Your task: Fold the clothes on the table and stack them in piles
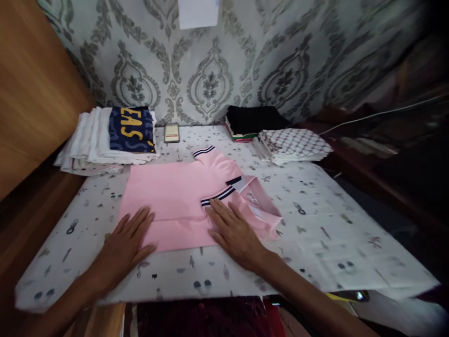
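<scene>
A pink polo shirt (168,187) lies on the table, its sleeves turned inward and its collar toward the right. Dark and white stripes edge both sleeve cuffs. The near side of the shirt is folded over in a long strip. My left hand (126,238) rests flat on the hem end at the left, fingers spread. Near the collar end, my right hand (233,229) lies flat on the near sleeve, fingertips at the striped cuff. Neither hand grips the cloth.
The table carries a white printed cloth (315,243). Folded white clothes (87,135) with a navy printed garment (131,128) on top stand back left. A small card-like box (171,133), black folded clothes (254,119) and a checked cloth (294,144) sit along the back.
</scene>
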Available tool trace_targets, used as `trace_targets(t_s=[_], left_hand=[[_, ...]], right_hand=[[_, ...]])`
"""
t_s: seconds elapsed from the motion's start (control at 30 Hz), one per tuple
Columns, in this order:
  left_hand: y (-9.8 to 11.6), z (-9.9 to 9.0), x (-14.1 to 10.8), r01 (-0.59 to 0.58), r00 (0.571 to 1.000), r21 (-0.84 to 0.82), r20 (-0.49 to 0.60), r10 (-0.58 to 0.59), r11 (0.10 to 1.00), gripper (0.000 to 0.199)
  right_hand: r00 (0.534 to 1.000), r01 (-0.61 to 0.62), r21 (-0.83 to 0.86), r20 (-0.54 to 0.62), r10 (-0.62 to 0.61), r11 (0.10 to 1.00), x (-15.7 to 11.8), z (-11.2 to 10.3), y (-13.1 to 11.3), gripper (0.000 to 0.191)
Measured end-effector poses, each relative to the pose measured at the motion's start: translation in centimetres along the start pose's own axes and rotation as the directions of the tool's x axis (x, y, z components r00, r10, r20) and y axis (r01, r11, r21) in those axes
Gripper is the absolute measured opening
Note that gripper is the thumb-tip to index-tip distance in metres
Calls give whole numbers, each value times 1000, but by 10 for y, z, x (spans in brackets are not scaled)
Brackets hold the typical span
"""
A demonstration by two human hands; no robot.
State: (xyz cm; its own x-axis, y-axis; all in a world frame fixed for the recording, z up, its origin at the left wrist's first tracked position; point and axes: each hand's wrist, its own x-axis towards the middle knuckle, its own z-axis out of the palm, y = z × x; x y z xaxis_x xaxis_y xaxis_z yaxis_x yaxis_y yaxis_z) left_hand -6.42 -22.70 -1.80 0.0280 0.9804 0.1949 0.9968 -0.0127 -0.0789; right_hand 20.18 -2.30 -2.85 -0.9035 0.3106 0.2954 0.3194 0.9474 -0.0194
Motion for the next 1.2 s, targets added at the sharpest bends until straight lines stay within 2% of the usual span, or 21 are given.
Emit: trace_targets(t_s=[0.2,0.27,0.4,0.47,0.53,0.6,0.63,0.7,0.73,0.8,0.9,1.0,1.1,1.2], left_hand=[[-8,13,-3,-21,997,82,-75,27,996,72],[-9,17,-7,-9,998,70,-65,14,997,73],[-23,26,-12,35,999,-75,-26,-38,997,70],[-38,23,-4,81,995,-165,-40,-89,983,66],[-56,13,19,143,988,-241,-30,-154,960,60],[-77,0,54,194,979,-314,5,-203,929,53],[-86,-6,74,209,976,-347,15,-217,914,50],[-103,-13,114,223,973,-352,21,-231,909,49],[-110,-13,130,227,972,-336,22,-234,914,48],[-122,-8,154,247,968,-283,34,-247,927,44],[-133,6,166,291,957,-216,77,-281,932,40],[-137,11,163,324,944,-183,132,-303,928,39],[-139,4,161,380,915,-171,211,-343,909,28],[-137,-7,159,369,922,-173,195,-335,913,19]], right_hand=[[999,-43,51,1,43,998,0,-10,-1,45],[998,-63,95,-13,65,993,-4,-13,-1,42],[985,-108,229,-110,136,967,-14,-25,2,30],[970,-100,320,-181,165,942,-10,-36,13,26],[949,-99,392,-239,205,915,8,-46,33,25],[934,-154,427,-231,272,891,43,-52,60,24],[932,-212,435,-180,315,875,65,-53,75,25],[914,-376,383,7,405,844,113,-49,105,26],[872,-485,329,118,474,810,136,-45,119,28],[825,-565,288,183,535,773,176,-33,142,29],[758,-652,258,239,606,713,212,-11,162,32],[721,-693,271,280,633,669,226,6,171,29],[712,-702,334,313,629,629,230,13,176,11],[730,-674,441,281,622,592,227,5,179,4]])
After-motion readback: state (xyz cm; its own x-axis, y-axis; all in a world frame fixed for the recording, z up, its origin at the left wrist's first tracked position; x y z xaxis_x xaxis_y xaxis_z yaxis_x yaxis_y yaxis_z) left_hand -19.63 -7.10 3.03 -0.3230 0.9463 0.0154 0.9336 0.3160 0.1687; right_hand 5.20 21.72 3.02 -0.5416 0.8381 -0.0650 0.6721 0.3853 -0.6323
